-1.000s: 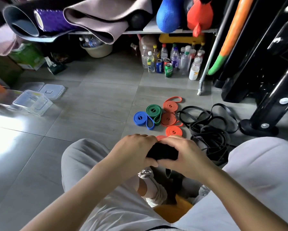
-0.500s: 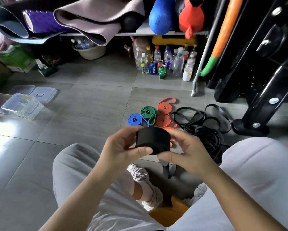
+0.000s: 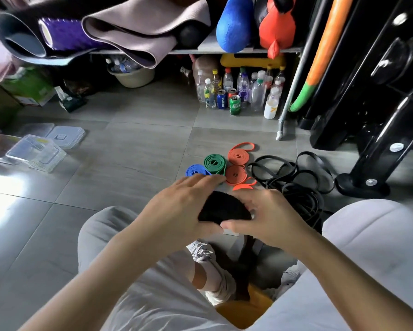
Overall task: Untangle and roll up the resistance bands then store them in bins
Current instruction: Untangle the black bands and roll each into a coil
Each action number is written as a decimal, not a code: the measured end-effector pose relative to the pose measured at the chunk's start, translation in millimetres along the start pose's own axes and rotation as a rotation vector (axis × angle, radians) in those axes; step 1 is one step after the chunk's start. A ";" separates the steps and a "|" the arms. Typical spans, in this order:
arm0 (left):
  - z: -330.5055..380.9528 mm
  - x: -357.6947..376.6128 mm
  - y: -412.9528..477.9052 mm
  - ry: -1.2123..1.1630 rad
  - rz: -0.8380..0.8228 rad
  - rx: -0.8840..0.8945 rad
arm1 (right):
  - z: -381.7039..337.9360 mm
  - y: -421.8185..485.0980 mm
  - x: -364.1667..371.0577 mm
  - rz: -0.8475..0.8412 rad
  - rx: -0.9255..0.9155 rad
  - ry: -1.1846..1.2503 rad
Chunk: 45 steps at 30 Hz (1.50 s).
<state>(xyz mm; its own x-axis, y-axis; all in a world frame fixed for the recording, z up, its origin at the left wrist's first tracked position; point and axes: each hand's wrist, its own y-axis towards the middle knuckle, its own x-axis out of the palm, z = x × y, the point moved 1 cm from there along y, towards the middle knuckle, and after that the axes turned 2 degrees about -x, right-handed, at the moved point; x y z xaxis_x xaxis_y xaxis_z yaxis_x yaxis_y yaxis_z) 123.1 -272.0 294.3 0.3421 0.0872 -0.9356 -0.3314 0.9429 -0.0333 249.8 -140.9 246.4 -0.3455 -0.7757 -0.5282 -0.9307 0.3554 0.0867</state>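
Black band roll (image 3: 224, 206), part-wound, just this side of the green roll (image 3: 215, 163), gripped by left hand (image 3: 176, 206) and right hand (image 3: 270, 216); tail (image 3: 247, 249) hangs loose, so the coil may spring open if either grip slackens.

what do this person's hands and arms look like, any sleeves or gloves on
The left hand and right hand are ungloved, and no ring, watch or bracelet shows. The left forearm and right forearm are bare, with no sleeve in view.

The left hand (image 3: 180, 207) has spread over the black roll (image 3: 221, 207) (now tipped flatter).
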 end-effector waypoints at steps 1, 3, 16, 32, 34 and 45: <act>3.7 -1.6 4.4 0.083 -0.017 0.031 | -1.5 1.9 2.5 0.001 -0.030 -0.045; 9.1 -7.3 12.4 0.162 -0.044 0.035 | -2.2 3.2 6.4 0.054 -0.067 -0.107; -26.9 -37.1 8.7 -0.678 0.150 -0.142 | 31.8 1.7 -5.4 0.067 0.097 -0.016; -31.4 -102.0 25.7 -0.877 0.295 -0.148 | -38.4 57.5 -84.2 0.192 -0.124 0.311; -28.6 -123.7 29.7 -0.912 0.342 -0.151 | -66.0 73.4 -99.5 0.246 -0.204 0.332; -24.9 -192.2 27.7 -0.934 0.401 -0.144 | -114.8 109.2 -119.2 0.103 -0.255 0.224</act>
<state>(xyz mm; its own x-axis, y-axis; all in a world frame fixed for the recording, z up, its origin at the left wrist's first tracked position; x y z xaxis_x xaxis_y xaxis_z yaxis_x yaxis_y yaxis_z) 26.2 -270.6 464.5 0.7102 0.6610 -0.2424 -0.6535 0.7470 0.1223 175.5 -69.5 415.8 -0.4303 -0.8477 -0.3103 -0.8802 0.3178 0.3525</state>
